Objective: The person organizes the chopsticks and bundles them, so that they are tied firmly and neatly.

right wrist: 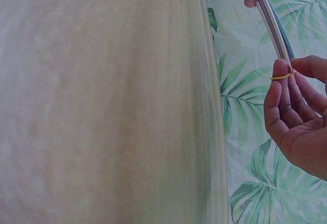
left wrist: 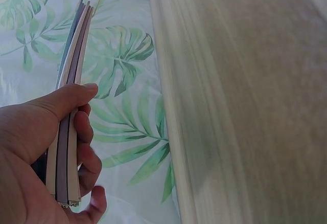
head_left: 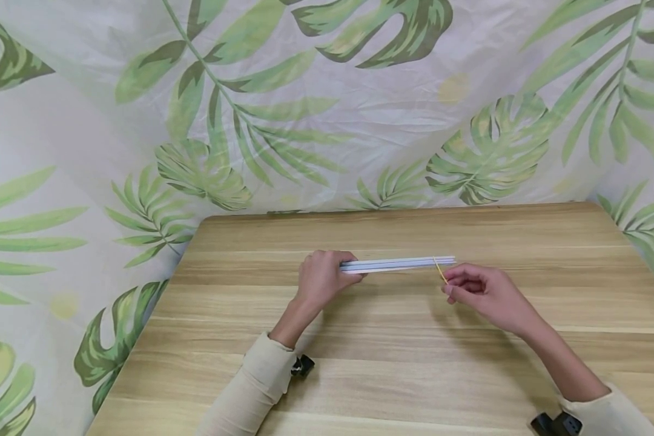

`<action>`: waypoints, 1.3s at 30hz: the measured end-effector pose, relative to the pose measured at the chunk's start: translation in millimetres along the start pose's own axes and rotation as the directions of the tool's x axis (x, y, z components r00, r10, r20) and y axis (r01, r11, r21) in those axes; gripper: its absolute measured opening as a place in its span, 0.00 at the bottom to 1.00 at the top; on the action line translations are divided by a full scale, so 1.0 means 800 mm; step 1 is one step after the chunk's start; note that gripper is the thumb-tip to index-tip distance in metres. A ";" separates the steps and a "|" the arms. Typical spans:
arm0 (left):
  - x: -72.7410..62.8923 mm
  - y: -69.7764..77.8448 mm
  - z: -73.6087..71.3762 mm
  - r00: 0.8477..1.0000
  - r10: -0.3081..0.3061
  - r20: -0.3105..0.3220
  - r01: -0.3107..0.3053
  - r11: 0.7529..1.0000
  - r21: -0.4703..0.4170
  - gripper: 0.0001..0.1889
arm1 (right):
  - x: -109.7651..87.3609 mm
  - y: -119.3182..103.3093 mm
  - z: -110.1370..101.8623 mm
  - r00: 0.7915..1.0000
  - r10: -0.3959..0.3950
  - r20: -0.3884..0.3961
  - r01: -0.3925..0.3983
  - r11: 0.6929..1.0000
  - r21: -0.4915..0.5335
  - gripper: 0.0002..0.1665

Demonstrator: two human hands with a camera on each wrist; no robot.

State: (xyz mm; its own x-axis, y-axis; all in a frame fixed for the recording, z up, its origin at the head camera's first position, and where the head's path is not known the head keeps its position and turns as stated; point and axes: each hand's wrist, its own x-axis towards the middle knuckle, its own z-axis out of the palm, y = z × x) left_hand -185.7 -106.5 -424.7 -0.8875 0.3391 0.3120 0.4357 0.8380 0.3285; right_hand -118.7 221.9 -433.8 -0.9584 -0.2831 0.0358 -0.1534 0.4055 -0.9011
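My left hand [head_left: 323,277] grips a bundle of long thin strips [head_left: 387,265], pale, mauve and dark teal, near one end. In the left wrist view its thumb lies across the strips [left wrist: 76,58] and the fingers curl behind them. A yellow rubber band [head_left: 440,270] is looped over the far end of the bundle, to the right. My right hand [head_left: 490,297] pulls that band down and outward, pinching it between thumb and fingers. The right wrist view shows the band [right wrist: 282,76] stretched across a fingertip, beside the strips' end.
Both hands are above a wood-grain table [head_left: 381,363]. Behind it hangs a white cloth [head_left: 381,121] printed with green leaves. Small black cameras sit on the left wrist [head_left: 303,366] and right wrist [head_left: 557,424], at pale sleeve cuffs.
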 end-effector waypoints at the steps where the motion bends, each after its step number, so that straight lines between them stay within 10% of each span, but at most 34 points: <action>1: 0.000 0.000 0.000 1.000 0.009 -0.006 -0.009 1.000 0.008 0.08 | 0.000 0.000 0.000 1.000 0.003 0.009 -0.003 1.000 0.006 0.17; 12: -0.003 0.002 0.000 0.999 0.047 -0.025 -0.044 0.995 0.093 0.09 | 0.002 0.005 -0.003 0.998 -0.023 0.058 0.018 0.997 0.081 0.17; 28: -0.002 0.005 -0.002 0.992 0.026 0.121 -0.029 0.999 0.022 0.14 | 0.002 0.008 -0.007 0.996 0.033 0.083 -0.047 0.983 0.177 0.21; 39: -0.001 0.004 -0.001 0.994 0.023 0.107 -0.024 1.000 0.010 0.13 | 0.000 0.007 0.007 0.999 -0.041 0.015 0.040 0.998 0.049 0.18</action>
State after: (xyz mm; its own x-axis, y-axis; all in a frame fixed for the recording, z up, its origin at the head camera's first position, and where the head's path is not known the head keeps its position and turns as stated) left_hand -183.1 -104.7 -423.0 -0.8884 0.4018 0.2219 0.4551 0.8339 0.3121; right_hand -118.2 219.4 -441.2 -0.9476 -0.3127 0.0660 -0.1798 0.3510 -0.9190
